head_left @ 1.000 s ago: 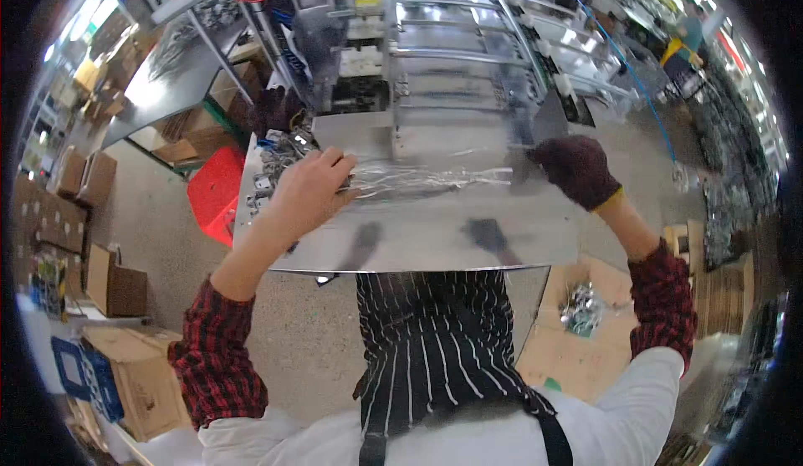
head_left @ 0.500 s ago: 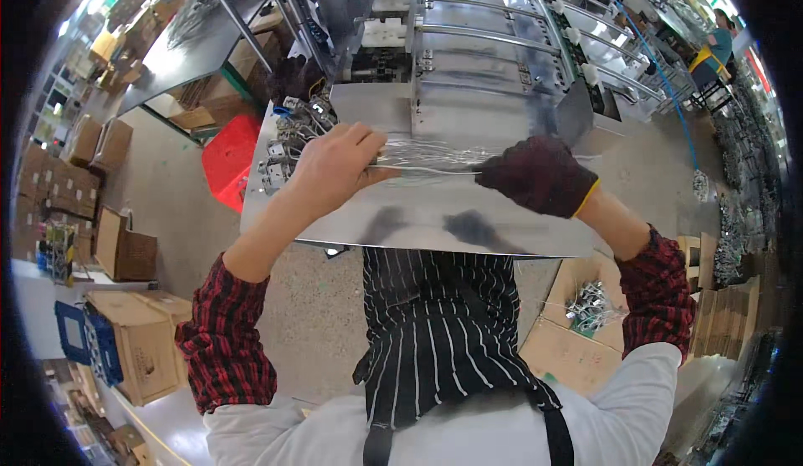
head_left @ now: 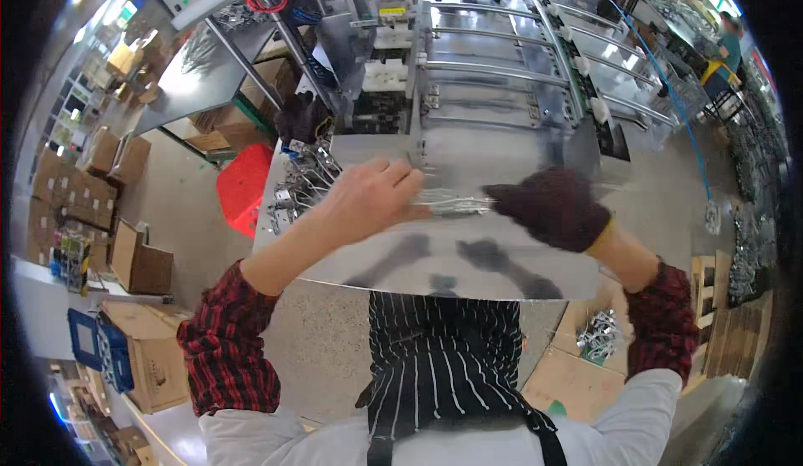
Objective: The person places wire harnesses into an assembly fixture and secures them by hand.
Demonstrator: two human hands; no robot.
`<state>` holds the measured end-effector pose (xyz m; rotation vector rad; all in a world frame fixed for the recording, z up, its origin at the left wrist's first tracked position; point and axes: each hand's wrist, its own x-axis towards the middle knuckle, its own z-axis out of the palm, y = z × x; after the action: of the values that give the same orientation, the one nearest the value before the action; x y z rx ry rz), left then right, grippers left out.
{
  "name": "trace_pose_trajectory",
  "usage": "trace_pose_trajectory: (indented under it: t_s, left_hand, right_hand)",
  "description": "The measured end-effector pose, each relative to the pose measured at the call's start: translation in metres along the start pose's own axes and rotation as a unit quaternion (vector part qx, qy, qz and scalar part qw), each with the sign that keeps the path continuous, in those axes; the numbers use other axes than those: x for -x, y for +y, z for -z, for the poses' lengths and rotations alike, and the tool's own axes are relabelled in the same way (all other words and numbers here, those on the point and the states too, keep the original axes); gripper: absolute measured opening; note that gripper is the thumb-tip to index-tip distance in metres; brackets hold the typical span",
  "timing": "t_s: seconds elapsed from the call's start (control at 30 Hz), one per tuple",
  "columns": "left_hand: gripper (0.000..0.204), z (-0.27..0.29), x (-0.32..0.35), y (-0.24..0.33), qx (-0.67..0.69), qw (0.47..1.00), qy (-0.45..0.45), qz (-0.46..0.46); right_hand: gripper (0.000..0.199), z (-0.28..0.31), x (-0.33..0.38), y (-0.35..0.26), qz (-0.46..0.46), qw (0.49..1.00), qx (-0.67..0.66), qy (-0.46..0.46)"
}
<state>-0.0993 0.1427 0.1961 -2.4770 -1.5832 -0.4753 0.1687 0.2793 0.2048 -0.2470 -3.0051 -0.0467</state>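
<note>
A bundle of thin pale wires (head_left: 456,202) spans the gap between my hands, low over a shiny metal worktop (head_left: 393,269). My bare left hand (head_left: 372,201) is closed around the left part of the bundle. In a dark knitted glove with a yellow cuff, my right hand (head_left: 550,208) closes on the right end; its fingers are partly hidden and slightly blurred. Left of my left hand lies a heap of small metal parts (head_left: 301,183) with wires attached, apparently joined to the bundle.
Beyond the worktop stands a machine with metal rails (head_left: 485,69). A dark glove (head_left: 299,119) lies at the far left corner, near a red stool (head_left: 244,190). Metal parts (head_left: 599,334) sit on cardboard at lower right. A person (head_left: 728,48) is far right.
My left hand has slid right along the bundle, nearer my right hand, so less wire shows between them. The whole view has shifted, revealing more of the machine.
</note>
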Motion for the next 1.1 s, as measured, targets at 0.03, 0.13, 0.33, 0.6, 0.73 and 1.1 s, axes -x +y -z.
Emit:
trace_pose_trajectory:
  t_s: [0.03,0.13,0.33,0.6,0.73,1.1]
  left_hand:
    - [0.039,-0.002,0.003,-0.015,-0.011,1.000,-0.005,-0.014]
    - [0.039,0.005,0.004,-0.062,-0.019,0.999,-0.045,-0.010]
    - [0.043,0.002,-0.044,-0.125,0.082,0.996,-0.014,0.026]
    - [0.039,-0.036,-0.082,-0.186,0.167,0.974,0.064,0.139]
    - [0.034,-0.039,-0.083,-0.194,0.197,0.970,0.034,0.142]
    - [0.026,-0.044,-0.081,-0.180,0.026,0.998,0.054,0.025]
  right_hand:
    - [0.038,0.007,0.009,0.018,-0.006,0.998,0.045,-0.051]
    - [0.023,0.015,0.037,0.075,0.035,0.999,-0.009,0.034]
    - [0.018,0.015,0.036,0.142,-0.269,0.852,-0.446,0.047]
    - [0.021,-0.016,0.003,0.204,-0.171,0.912,-0.350,0.128]
    - [0.017,-0.028,-0.002,0.217,-0.171,0.949,-0.261,0.057]
    - [0.022,-0.053,-0.098,0.143,-0.077,0.986,-0.073,0.128]
